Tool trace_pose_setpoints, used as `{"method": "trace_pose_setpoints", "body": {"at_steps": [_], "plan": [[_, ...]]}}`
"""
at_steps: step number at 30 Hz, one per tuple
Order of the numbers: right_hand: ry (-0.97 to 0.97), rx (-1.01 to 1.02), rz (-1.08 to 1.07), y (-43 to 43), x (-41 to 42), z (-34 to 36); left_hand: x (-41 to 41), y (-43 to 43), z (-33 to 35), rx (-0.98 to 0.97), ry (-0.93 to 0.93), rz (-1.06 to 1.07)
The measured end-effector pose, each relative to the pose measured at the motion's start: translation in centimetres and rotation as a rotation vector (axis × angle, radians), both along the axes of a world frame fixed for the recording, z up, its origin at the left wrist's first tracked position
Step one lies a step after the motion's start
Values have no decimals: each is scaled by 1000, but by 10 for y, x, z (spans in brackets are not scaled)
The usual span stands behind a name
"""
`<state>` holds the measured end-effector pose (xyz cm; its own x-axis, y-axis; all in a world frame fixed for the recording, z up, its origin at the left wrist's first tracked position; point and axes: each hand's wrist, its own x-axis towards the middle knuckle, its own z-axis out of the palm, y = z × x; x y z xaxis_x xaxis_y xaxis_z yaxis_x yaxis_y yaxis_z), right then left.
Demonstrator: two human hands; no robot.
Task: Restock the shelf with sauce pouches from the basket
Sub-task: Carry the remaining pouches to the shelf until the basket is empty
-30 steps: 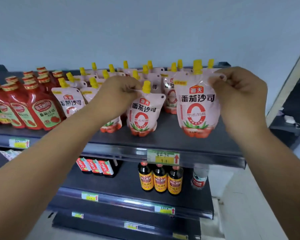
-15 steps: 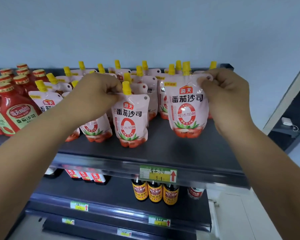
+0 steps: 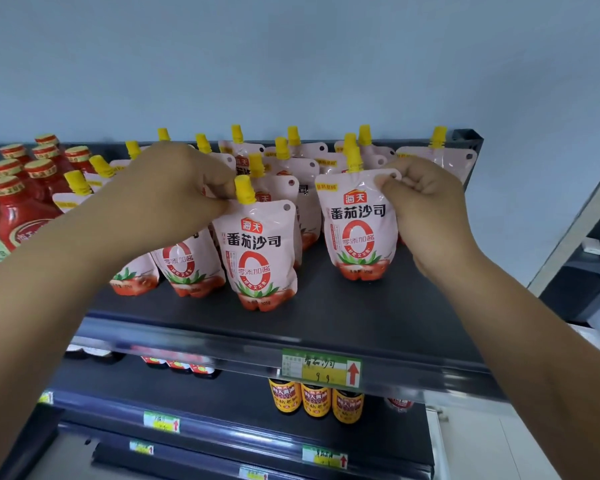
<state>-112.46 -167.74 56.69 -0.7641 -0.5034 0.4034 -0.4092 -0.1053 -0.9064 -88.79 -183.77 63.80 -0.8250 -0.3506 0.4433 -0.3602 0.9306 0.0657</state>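
Observation:
Two pink tomato sauce pouches with yellow spouts stand upright at the front of the dark top shelf [image 3: 343,327]. My left hand [image 3: 174,188] pinches the top left corner of the middle pouch [image 3: 257,258], beside its spout. My right hand [image 3: 426,206] grips the top right corner of the right pouch [image 3: 359,230]. Both pouch bases rest on the shelf. Several more of the same pouches [image 3: 291,168] stand in rows behind them. No basket is in view.
Red ketchup bottles [image 3: 18,188] fill the shelf's left end. A green and yellow price tag [image 3: 321,367] hangs on the shelf's front rail. Dark soy sauce bottles [image 3: 316,400] stand on the shelf below. A pale wall lies behind; another rack stands at right.
Both hands have lowered their pouches a little onto the shelf and kept their hold. My view has shifted right and closer, so the ketchup bottles slid toward the left edge.

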Motion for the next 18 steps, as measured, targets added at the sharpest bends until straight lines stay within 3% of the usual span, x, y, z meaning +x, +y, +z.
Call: {"method": "trace_pose_setpoints", "body": {"at_steps": [7, 11, 18], "plan": [[-65, -25, 25, 4, 1, -10, 1, -11, 6, 171, -26, -102], [-104, 2, 36, 7, 5, -10, -2, -8, 2, 153, -17, -74], [27, 171, -67, 9, 22, -12, -1, 6, -16, 228, 125, 23]]}}
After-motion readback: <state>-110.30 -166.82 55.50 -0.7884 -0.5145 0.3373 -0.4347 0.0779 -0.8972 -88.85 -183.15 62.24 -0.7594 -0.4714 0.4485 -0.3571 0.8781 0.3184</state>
